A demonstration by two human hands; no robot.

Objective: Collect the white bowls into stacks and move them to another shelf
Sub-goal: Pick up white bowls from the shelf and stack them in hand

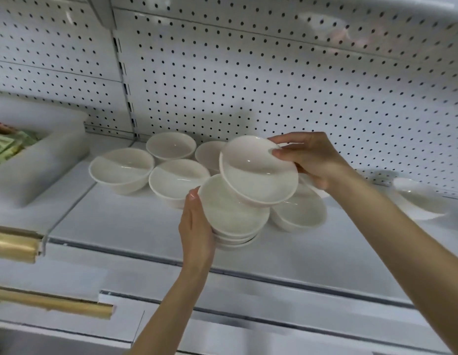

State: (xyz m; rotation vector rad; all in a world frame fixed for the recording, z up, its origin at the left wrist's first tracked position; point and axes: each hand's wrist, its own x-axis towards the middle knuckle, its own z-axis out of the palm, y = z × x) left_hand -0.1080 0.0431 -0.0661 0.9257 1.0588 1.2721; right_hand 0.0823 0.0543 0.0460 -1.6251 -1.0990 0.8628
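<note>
A short stack of white bowls sits tilted near the shelf's front, and my left hand grips its left side. My right hand pinches the rim of a single white bowl, tilted just above the stack. Several loose white bowls stand behind on the white shelf: one at the left, one at the back, one in the middle, one partly hidden. Another bowl leans to the right of the stack.
A translucent plastic bin with packets stands at the left. Gold-coloured rolls lie at the lower left. A further white dish rests at the far right. White pegboard backs the shelf.
</note>
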